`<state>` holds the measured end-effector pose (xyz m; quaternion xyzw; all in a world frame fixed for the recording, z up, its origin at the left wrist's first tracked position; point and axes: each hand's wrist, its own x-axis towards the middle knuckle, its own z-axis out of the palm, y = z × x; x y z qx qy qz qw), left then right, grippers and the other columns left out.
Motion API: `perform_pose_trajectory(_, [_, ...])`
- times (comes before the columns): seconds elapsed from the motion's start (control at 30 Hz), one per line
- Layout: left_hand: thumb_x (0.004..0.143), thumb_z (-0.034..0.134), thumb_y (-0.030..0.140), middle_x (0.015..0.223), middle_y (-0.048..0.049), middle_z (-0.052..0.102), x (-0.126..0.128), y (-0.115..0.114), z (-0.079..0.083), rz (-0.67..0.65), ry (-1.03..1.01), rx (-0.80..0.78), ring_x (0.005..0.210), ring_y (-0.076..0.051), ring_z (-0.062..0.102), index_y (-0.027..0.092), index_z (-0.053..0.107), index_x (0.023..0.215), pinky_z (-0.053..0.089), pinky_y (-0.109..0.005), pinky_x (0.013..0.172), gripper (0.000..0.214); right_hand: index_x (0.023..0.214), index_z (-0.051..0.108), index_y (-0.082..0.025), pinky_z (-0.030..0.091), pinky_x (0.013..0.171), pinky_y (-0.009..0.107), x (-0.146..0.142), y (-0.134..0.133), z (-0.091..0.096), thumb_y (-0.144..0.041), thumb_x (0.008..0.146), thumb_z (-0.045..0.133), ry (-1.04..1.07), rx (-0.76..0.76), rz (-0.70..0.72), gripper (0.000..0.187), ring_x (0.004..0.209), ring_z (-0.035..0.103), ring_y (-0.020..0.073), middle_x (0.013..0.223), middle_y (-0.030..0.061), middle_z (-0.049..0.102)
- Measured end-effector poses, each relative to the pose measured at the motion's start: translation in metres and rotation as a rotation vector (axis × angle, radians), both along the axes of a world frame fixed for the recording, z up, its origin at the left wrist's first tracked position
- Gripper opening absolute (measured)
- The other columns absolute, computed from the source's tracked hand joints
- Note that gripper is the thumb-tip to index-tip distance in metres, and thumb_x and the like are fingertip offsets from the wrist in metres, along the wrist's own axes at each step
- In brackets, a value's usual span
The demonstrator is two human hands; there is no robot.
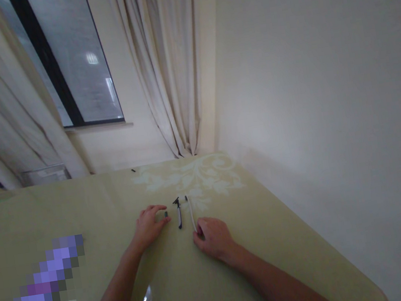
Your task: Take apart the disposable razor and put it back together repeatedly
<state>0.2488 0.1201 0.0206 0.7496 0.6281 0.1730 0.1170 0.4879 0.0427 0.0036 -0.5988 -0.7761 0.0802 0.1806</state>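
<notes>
On the table [82,213], out near its far right corner, the left hand [148,227] has thumb and forefinger closed around a small dark bit [166,214], the other fingers loosely curled and resting on the cloth. The right hand [213,237] is clenched over the near end of a thin white rod [191,212], which runs away from it flat on the table. Between the two, touching neither hand, lies a short dark stick [179,217] with a clip-like hook at its far end. It sits just beside the rod and roughly parallel to it. All three pieces look light, hard and smooth, probably plastic. On this glossy surface they would likely skid or roll at a nudge. The bit is too small for anything but a fingertip pinch, and easy to drop. The rod looks slender enough to flex, so a hold nearer its middle would likely steady it better than one at the end. What any piece is exactly is too small to tell
</notes>
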Motion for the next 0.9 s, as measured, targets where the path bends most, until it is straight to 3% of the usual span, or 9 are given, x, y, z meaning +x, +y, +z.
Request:
perform_pose_trajectory(0.07, [0.096,0.059,0.039,0.120,-0.0110,0.076,0.015,-0.006,0.003,-0.019,0.019,0.006,0.116,-0.027,0.067,0.021,0.076,0.110,0.048,-0.036,0.101,0.028,0.085,0.065,-0.020,0.031,0.066,0.030,0.000,0.000,0.000,-0.030,0.089,0.064,0.000,0.000,0.002,0.010,0.074,0.057,0.0187,0.084,0.0050,0.071])
perform_pose_trajectory(0.13, [0.099,0.052,0.048,0.102,-0.0114,0.078,0.032,-0.015,0.004,-0.014,0.052,-0.005,0.101,-0.028,0.072,0.020,0.074,0.095,0.052,-0.036,0.089,0.036,0.086,0.065,-0.020,0.031,0.066,0.030,0.001,0.000,0.000,-0.031,0.090,0.065,0.001,0.004,0.009,0.011,0.074,0.057,0.0186,0.085,0.0051,0.071])
perform_pose_trajectory(0.23, [0.097,0.051,0.058,0.096,-0.0147,0.077,0.055,-0.029,0.001,0.025,0.116,-0.029,0.092,-0.032,0.074,0.020,0.071,0.092,0.052,-0.039,0.079,0.044,0.085,0.064,-0.020,0.030,0.066,0.030,0.001,0.000,0.000,-0.035,0.090,0.066,0.011,0.013,0.017,0.016,0.073,0.057,0.0184,0.084,0.0047,0.071])
perform_pose_trajectory(0.37, [0.101,0.047,0.045,0.104,-0.0167,0.078,0.067,-0.038,-0.002,0.055,0.171,-0.042,0.095,-0.032,0.075,0.020,0.071,0.095,0.051,-0.040,0.080,0.035,0.083,0.063,-0.020,0.029,0.065,0.029,0.001,-0.001,-0.002,-0.038,0.090,0.068,0.041,0.016,0.014,0.020,0.072,0.056,0.0174,0.081,0.0031,0.069])
perform_pose_trajectory(0.5, [0.102,0.043,0.038,0.097,-0.0157,0.079,0.065,-0.038,0.006,0.074,0.173,-0.039,0.089,-0.031,0.075,0.020,0.072,0.092,0.051,-0.039,0.077,0.035,0.081,0.063,-0.020,0.031,0.065,0.028,0.002,0.002,-0.002,-0.034,0.091,0.068,0.166,0.002,-0.017,0.019,0.071,0.053,0.0163,0.079,0.0020,0.066])
perform_pose_trajectory(0.6, [0.104,0.039,0.043,0.096,-0.0135,0.079,0.072,-0.044,0.015,0.065,0.149,0.001,0.087,-0.030,0.075,0.022,0.071,0.093,0.049,-0.037,0.074,0.040,0.081,0.063,-0.019,0.035,0.067,0.028,0.008,0.008,0.001,-0.039,0.101,0.055,0.457,0.026,-0.058,0.029,0.070,0.053,0.0161,0.075,0.0018,0.062])
perform_pose_trajectory(0.7, [0.105,0.037,0.046,0.097,-0.0100,0.079,0.092,-0.060,0.018,-0.058,0.065,0.082,0.088,-0.027,0.074,0.025,0.071,0.094,0.045,-0.033,0.073,0.041,0.091,0.066,-0.018,0.042,0.069,0.029,0.017,0.014,0.006,-0.056,0.103,0.045,0.886,-0.001,-0.009,0.045,0.075,0.057,0.0175,0.081,0.0035,0.063])
perform_pose_trajectory(0.83, [0.102,0.046,0.046,0.102,-0.0093,0.079,0.116,-0.078,0.012,-0.263,-0.127,0.109,0.086,-0.025,0.072,0.027,0.072,0.104,0.043,-0.032,0.072,0.032,0.095,0.067,-0.018,0.049,0.068,0.029,0.026,0.018,0.010,-0.071,0.089,0.064,1.389,-0.166,0.050,0.053,0.076,0.061,0.0179,0.085,0.0036,0.064])
perform_pose_trajectory(0.9, [0.099,0.051,0.052,0.092,-0.0083,0.078,0.115,-0.075,0.012,-0.299,-0.222,0.089,0.078,-0.024,0.069,0.025,0.074,0.095,0.042,-0.032,0.069,0.036,0.096,0.068,-0.019,0.048,0.064,0.027,0.029,0.018,0.011,-0.069,0.084,0.072,1.531,-0.226,0.059,0.052,0.070,0.058,0.0156,0.080,0.0013,0.061])
